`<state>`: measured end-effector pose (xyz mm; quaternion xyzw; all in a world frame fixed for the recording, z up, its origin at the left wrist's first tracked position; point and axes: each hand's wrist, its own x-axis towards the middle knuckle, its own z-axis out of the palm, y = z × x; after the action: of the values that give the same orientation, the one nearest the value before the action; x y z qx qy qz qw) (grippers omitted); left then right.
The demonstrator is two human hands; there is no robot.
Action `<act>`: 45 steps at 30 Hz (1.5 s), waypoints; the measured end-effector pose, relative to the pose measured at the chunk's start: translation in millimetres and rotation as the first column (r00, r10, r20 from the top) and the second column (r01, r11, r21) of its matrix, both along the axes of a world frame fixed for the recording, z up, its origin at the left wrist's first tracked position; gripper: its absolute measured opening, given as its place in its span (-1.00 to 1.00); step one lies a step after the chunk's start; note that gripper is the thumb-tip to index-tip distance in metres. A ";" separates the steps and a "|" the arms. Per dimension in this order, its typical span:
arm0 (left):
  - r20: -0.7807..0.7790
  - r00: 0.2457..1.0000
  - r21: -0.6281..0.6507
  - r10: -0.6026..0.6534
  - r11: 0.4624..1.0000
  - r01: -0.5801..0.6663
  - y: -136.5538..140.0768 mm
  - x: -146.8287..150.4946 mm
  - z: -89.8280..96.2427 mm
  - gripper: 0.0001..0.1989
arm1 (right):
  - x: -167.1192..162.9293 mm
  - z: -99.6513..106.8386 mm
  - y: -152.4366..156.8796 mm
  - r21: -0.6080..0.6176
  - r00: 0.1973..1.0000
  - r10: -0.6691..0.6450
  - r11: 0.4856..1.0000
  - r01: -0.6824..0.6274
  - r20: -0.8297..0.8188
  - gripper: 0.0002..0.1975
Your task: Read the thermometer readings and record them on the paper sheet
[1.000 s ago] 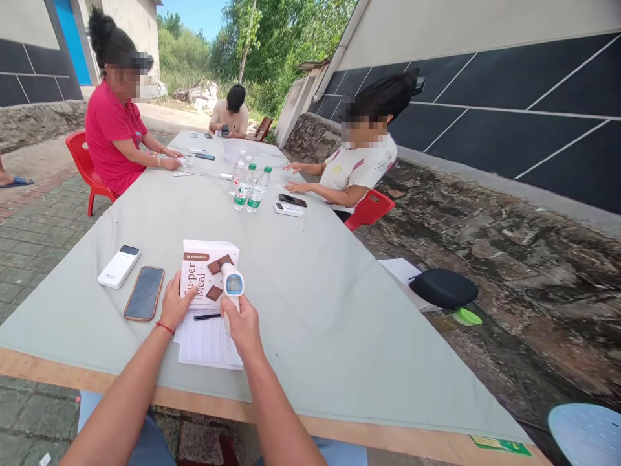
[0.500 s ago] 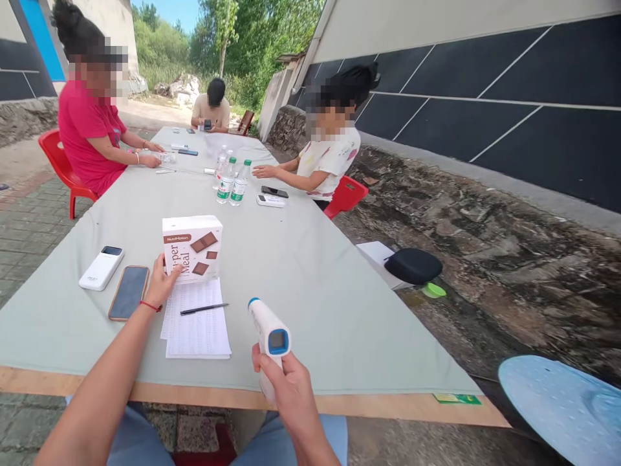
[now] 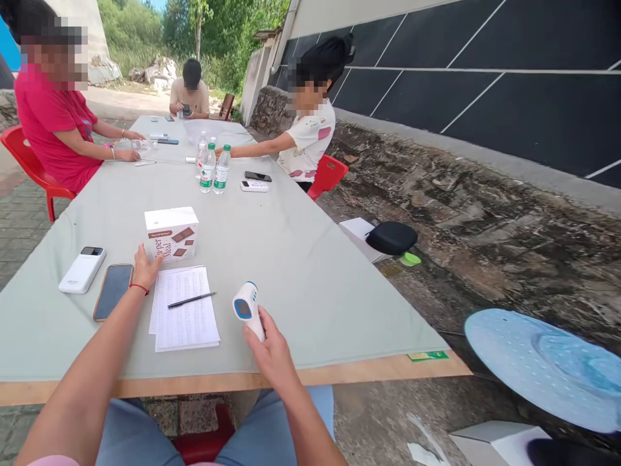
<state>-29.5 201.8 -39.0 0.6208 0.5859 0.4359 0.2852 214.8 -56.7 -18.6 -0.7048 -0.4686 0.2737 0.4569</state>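
Note:
My left hand point(image 3: 147, 264) grips the lower left edge of a white box point(image 3: 171, 234) printed with brown chocolate squares, thumb in front and fingers along its side. The box stands upright on the table just behind printed sheets point(image 3: 187, 327), with a black pen point(image 3: 191, 300) lying on them. In my right hand point(image 3: 272, 346) is a white and blue infrared thermometer point(image 3: 246, 309), closed around its handle above the table's near side. Left of my left hand lie a phone point(image 3: 113, 292) and a white power bank point(image 3: 82, 270).
Several water bottles point(image 3: 207, 169) stand mid-table near another phone point(image 3: 258, 176) and power bank point(image 3: 254, 186). People sit at the left, right and far end of the cloth-covered table point(image 3: 310, 285). A blue hat point(image 3: 538, 369) and a black case point(image 3: 392, 237) are at the right.
The box has moved slightly away from me and sits more squarely behind the papers, my left hand still on it. My right hand has turned the thermometer leftward. The view has shifted right.

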 end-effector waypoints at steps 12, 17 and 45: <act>-0.550 0.717 0.122 -0.429 0.807 0.577 -197.1 -4.2 4.3 -0.75 | 49.9 -47.9 56.2 -0.135 0.648 0.075 0.990 0.043 0.758 -0.63; -0.675 0.657 0.136 -0.337 0.818 0.559 -215.7 11.6 -13.2 -0.79 | 3.0 -41.1 86.8 -0.039 0.682 0.222 0.961 -0.273 0.697 -0.71; -0.766 0.449 -0.130 -0.460 0.795 0.592 -223.4 24.2 -3.2 -0.59 | -46.6 -55.5 13.1 0.022 0.979 0.015 1.000 -0.011 -0.203 -0.89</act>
<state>-5.3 -21.6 -42.3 0.9147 0.3907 0.0641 0.0808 168.3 -43.6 -74.1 -0.6655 -0.4269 0.3423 0.5076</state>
